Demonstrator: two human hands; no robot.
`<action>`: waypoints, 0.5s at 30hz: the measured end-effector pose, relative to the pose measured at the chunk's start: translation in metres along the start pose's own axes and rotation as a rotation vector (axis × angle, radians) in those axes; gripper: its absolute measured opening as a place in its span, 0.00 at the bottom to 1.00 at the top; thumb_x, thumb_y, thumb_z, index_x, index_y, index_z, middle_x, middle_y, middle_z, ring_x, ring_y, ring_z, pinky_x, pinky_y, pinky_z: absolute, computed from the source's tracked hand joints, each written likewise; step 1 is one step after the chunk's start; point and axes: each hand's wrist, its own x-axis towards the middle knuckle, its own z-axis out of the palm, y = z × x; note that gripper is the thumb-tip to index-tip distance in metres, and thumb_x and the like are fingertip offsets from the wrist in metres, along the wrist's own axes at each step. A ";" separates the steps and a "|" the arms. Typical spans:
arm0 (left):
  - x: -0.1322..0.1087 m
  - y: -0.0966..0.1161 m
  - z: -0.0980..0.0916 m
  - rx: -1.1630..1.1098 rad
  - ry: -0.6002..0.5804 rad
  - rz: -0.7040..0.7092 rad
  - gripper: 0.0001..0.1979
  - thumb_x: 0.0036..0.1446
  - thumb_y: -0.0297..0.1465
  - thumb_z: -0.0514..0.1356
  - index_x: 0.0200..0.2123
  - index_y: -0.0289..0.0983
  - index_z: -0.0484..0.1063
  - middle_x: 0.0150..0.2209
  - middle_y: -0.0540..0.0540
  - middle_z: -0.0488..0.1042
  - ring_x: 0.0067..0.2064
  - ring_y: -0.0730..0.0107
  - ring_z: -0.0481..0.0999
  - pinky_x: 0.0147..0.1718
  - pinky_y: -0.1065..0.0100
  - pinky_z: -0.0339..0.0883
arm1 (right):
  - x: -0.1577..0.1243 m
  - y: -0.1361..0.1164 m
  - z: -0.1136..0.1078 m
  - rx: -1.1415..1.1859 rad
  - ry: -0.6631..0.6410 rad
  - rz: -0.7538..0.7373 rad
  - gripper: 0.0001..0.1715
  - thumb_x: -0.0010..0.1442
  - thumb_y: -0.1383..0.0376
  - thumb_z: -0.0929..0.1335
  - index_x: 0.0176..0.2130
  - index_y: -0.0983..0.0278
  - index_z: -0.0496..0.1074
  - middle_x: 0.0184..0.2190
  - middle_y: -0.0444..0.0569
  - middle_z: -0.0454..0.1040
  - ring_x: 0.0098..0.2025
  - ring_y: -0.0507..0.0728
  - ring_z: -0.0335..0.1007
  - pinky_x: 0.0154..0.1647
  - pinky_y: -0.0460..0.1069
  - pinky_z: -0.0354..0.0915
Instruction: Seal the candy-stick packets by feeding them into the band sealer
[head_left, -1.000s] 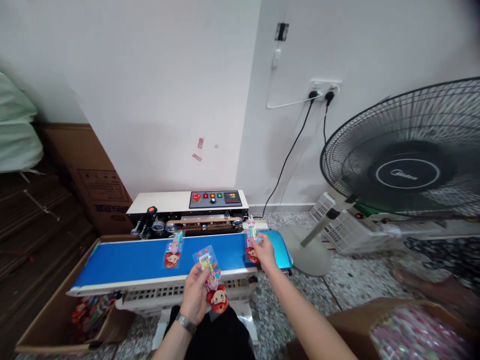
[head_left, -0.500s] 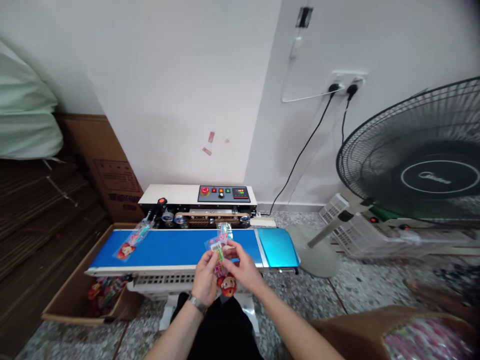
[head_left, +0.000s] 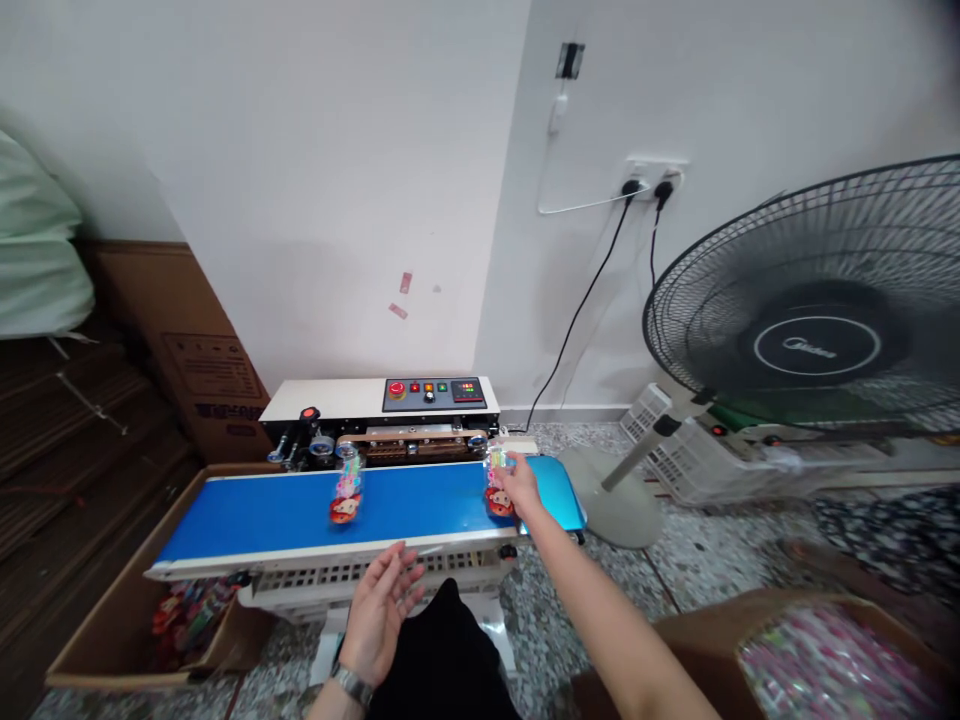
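Note:
My right hand (head_left: pixel 519 484) pinches a clear plastic packet (head_left: pixel 498 490) at the right part of the blue conveyor belt (head_left: pixel 427 500). Inside the packet shows a red-haired doll-face figure with colourful pieces above it. The packet's top edge is at the rollers of a band sealing machine (head_left: pixel 330 402). In front of the belt, my left hand (head_left: pixel 379 605) is held up with its fingers apart and nothing in it. A second packet (head_left: pixel 347 490) of the same kind lies further left on the belt, its top close to the machine's rollers.
Below the belt's left end stands a cardboard box (head_left: pixel 120 660) holding several packets. Another box (head_left: pixel 690 640) of pink packets is at lower right. A standing fan (head_left: pixel 810 345) and white plastic crates (head_left: pixel 686 460) are on the right. Stacked cardboard (head_left: pixel 67 450) lines the left.
My right hand has carried the packet from in front of me onto the belt's right part. My left hand has let go and drawn back. The second packet moved left; the leftmost one is gone.

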 end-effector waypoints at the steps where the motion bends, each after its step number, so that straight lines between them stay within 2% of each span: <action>1: -0.001 -0.002 -0.002 0.006 0.011 -0.003 0.17 0.46 0.32 0.63 0.42 0.38 0.67 0.42 0.40 0.73 0.39 0.62 0.75 0.36 0.63 0.69 | 0.002 -0.003 0.003 -0.032 -0.017 -0.006 0.25 0.48 0.63 0.65 0.48 0.65 0.63 0.28 0.45 0.71 0.30 0.55 0.69 0.31 0.48 0.64; 5: -0.003 -0.002 -0.006 0.028 0.019 -0.004 0.17 0.46 0.30 0.63 0.42 0.37 0.67 0.42 0.40 0.74 0.38 0.62 0.75 0.36 0.63 0.69 | -0.007 -0.024 0.008 -0.161 -0.090 -0.124 0.30 0.49 0.65 0.66 0.52 0.65 0.60 0.36 0.51 0.72 0.37 0.58 0.69 0.39 0.50 0.63; 8: 0.000 0.000 -0.011 0.063 -0.009 -0.034 0.17 0.46 0.30 0.63 0.42 0.37 0.67 0.42 0.40 0.74 0.39 0.62 0.75 0.36 0.61 0.70 | -0.030 -0.035 -0.011 -0.198 -0.174 -0.296 0.30 0.52 0.64 0.65 0.54 0.65 0.58 0.42 0.53 0.70 0.40 0.57 0.68 0.41 0.50 0.63; 12: 0.006 -0.005 -0.027 0.104 -0.084 -0.106 0.19 0.45 0.29 0.64 0.43 0.39 0.68 0.45 0.41 0.73 0.43 0.59 0.74 0.43 0.57 0.67 | -0.074 -0.030 -0.071 -0.177 -0.267 -0.434 0.29 0.53 0.63 0.64 0.55 0.63 0.57 0.40 0.50 0.71 0.36 0.54 0.69 0.38 0.48 0.64; 15: 0.014 -0.011 -0.037 0.071 -0.130 -0.199 0.21 0.41 0.31 0.65 0.42 0.39 0.70 0.46 0.41 0.73 0.49 0.53 0.70 0.48 0.54 0.63 | -0.101 -0.013 -0.135 -0.189 -0.242 -0.415 0.27 0.54 0.62 0.64 0.53 0.61 0.59 0.36 0.47 0.73 0.32 0.52 0.69 0.34 0.47 0.64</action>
